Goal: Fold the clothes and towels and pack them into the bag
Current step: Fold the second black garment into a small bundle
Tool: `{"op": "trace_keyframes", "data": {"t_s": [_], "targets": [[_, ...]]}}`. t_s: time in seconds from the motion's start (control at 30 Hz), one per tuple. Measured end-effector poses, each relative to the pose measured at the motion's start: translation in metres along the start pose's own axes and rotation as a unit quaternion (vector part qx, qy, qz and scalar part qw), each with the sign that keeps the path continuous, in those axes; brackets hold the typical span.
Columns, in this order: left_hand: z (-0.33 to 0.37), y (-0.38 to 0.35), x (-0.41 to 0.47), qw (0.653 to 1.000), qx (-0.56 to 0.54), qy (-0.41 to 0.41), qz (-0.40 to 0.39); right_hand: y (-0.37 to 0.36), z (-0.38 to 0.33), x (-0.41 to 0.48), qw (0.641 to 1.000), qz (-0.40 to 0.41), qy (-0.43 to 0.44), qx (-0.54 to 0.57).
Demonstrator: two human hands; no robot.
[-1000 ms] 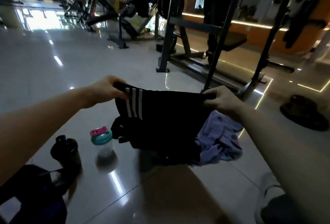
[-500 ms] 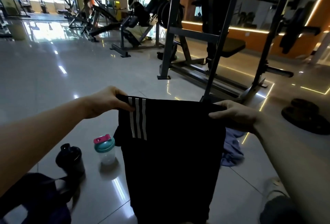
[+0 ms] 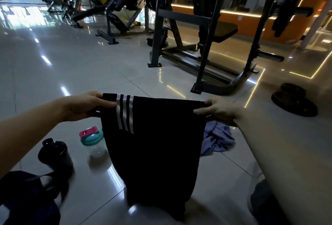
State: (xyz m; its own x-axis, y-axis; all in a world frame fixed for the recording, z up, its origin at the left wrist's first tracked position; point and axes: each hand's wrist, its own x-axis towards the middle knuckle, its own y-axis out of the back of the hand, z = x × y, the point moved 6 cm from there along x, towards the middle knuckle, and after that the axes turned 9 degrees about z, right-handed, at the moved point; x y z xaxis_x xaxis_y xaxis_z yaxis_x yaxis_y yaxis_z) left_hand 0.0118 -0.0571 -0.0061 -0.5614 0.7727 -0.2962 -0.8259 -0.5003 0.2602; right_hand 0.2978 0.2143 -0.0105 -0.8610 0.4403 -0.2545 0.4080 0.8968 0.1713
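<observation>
A black garment with three white stripes (image 3: 156, 145) hangs full length in the air over the shiny gym floor. My left hand (image 3: 86, 105) pinches its upper left corner beside the stripes. My right hand (image 3: 217, 111) grips the upper right corner. Behind the garment, a crumpled lilac cloth (image 3: 217, 138) lies on the tiles. The dark bag (image 3: 27, 197) with a strap sits at the bottom left corner, partly cut off by the frame edge.
A black shaker bottle (image 3: 53, 153) and a clear shaker with a teal and pink lid (image 3: 93, 142) stand on the floor at the left. A steel rack (image 3: 203, 49) stands beyond. Dark weight plates (image 3: 294, 100) lie at the right. My knee (image 3: 264, 201) is at the lower right.
The black garment was lifted off the floor pile and let drop open to its full length. Both hands moved apart, stretching its top edge flat. The lilac cloth stayed on the floor.
</observation>
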Motion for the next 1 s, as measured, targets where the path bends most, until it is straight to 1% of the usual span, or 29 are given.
{"op": "trace_keyframes", "data": {"t_s": [0.03,0.1,0.27,0.43,0.5,0.6,0.7,0.87,1.0], "targets": [[-0.001,0.001,0.0,1.0,0.006,0.001,-0.004,0.0,0.0,-0.001,1.0,-0.009,0.005,0.002],[0.001,0.002,-0.002,1.0,0.014,-0.01,0.0,0.004,-0.001,-0.003,1.0,0.006,0.018,0.006],[0.017,0.003,-0.003,0.996,0.004,-0.09,0.013,0.01,-0.014,-0.008,0.994,0.067,0.087,0.023],[0.034,0.0,-0.01,0.989,0.003,-0.138,0.052,0.013,-0.028,-0.026,0.986,0.07,0.132,0.069],[0.042,-0.003,-0.015,0.987,0.013,-0.146,0.06,0.015,-0.031,-0.032,0.984,0.073,0.141,0.079],[0.053,-0.009,-0.021,0.986,-0.002,-0.157,0.065,0.022,-0.031,-0.038,0.98,0.089,0.159,0.084],[0.059,-0.01,-0.023,0.984,-0.012,-0.16,0.075,0.023,-0.033,-0.043,0.976,0.112,0.176,0.067],[0.068,-0.015,-0.028,0.98,-0.026,-0.18,0.082,0.02,-0.034,-0.051,0.977,0.118,0.168,0.06],[0.065,-0.014,-0.029,0.983,-0.062,-0.163,0.064,0.019,-0.037,-0.052,0.977,0.109,0.166,0.083]]}}
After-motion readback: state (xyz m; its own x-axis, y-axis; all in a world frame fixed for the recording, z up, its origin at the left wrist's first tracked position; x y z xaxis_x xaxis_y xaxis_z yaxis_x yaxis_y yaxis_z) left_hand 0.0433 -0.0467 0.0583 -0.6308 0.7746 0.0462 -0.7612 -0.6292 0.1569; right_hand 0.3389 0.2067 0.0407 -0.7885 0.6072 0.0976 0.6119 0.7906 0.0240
